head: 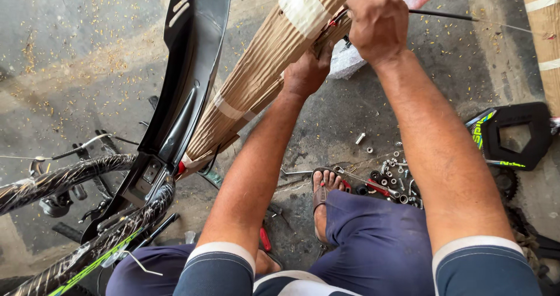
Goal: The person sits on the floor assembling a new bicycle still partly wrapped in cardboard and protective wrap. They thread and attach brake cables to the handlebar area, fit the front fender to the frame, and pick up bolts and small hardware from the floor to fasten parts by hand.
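Observation:
My left hand (307, 69) grips the underside of a long part wrapped in brown corrugated cardboard (265, 68), which slants from top right down to a black plastic mudguard (186, 68). My right hand (378, 21) is closed above it at the wrap's upper end, fingers pinched on a thin black cable (443, 16) that runs off to the right. Pale tape bands (302, 9) ring the cardboard. What lies under the wrap is hidden.
A plastic-wrapped bicycle frame (87, 173) lies at lower left. Loose nuts, bolts and a spanner (385, 176) are scattered on the concrete floor by my sandalled foot (324, 191). A black chain guard (516, 135) sits at right, another cardboard-wrapped piece (542, 33) at top right.

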